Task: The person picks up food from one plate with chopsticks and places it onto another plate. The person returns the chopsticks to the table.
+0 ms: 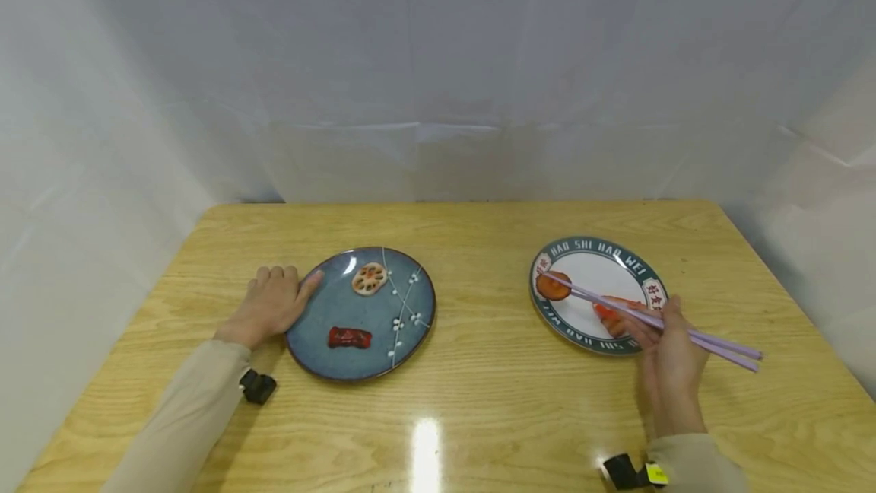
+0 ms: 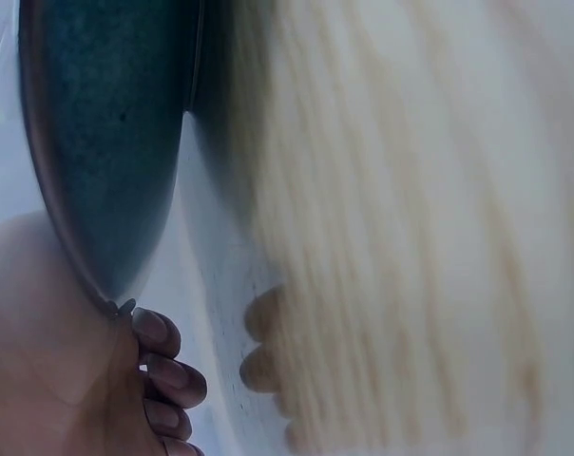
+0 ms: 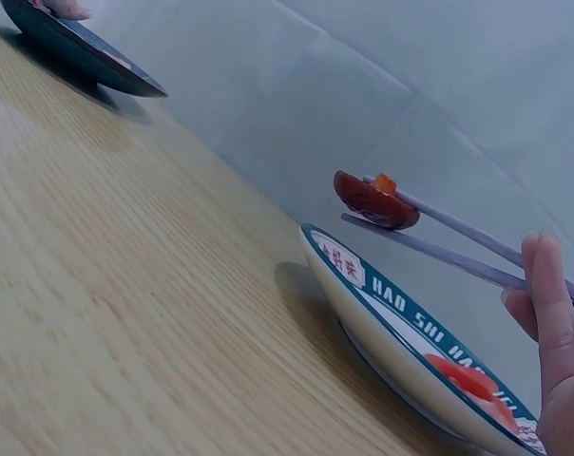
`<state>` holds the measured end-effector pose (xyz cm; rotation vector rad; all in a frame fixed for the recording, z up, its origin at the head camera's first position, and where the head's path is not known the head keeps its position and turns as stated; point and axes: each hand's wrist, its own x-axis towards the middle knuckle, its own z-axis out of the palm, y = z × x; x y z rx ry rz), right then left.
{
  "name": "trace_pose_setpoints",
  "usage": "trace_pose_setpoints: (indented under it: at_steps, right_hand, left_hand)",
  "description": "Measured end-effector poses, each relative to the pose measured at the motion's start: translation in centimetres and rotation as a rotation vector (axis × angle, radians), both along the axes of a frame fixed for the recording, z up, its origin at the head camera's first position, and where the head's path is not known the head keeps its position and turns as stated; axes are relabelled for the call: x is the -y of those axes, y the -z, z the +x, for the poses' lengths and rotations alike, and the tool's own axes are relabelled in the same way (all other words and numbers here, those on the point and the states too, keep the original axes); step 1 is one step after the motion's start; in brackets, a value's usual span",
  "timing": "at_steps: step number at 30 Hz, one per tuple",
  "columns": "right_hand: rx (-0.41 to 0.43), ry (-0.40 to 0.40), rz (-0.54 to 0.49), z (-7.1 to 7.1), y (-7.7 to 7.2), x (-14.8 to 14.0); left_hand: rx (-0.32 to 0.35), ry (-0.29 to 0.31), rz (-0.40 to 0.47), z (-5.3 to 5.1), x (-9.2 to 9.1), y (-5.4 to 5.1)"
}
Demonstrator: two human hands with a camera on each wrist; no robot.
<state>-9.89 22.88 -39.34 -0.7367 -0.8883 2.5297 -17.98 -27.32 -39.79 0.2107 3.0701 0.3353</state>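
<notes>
Find on light-brown wooden table (image 1: 479, 402): at left, round blue glazed plate (image 1: 322, 314); at right, well apart, round green-rimmed white plate (image 1: 595, 268). Observe on left plate holed beige slice (image 1: 369, 278) behind rectangular dark-red piece (image 1: 350, 338); left hand (image 1: 274, 303) at left rim. Observe on right plate orange-red piece (image 1: 605, 316); above left rim, round brown-orange slice (image 1: 553, 289) between slender lilac chopsticks (image 1: 725, 345).

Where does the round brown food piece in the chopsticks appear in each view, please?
Head: the food piece is right of centre, at the tips of the chopsticks, over the lettered plate.
Left wrist: not in it.
Right wrist: right of centre, between the chopsticks.
Shared landmark: the blue plate, upper left in both wrist views.
</notes>
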Motion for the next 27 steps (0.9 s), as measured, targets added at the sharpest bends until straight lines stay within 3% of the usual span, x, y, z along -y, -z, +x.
trace_pose_setpoints:
  at_steps: [15, 22, 27]
  right_hand:
    - [-0.056, -0.080, 0.214, -1.1, -0.2, 3.9]
    - [-0.063, -0.123, 0.182, -1.6, -0.6, 6.0]
    - [-0.068, -0.178, 0.228, -2.0, -0.8, 7.6]
  left_hand:
    - [-0.005, 0.006, -0.005, -0.2, 0.1, 0.2]
    - [-0.012, 0.005, 0.001, -0.1, 0.1, 0.1]
    - [-0.004, 0.000, 0.005, 0.0, 0.1, 0.1]
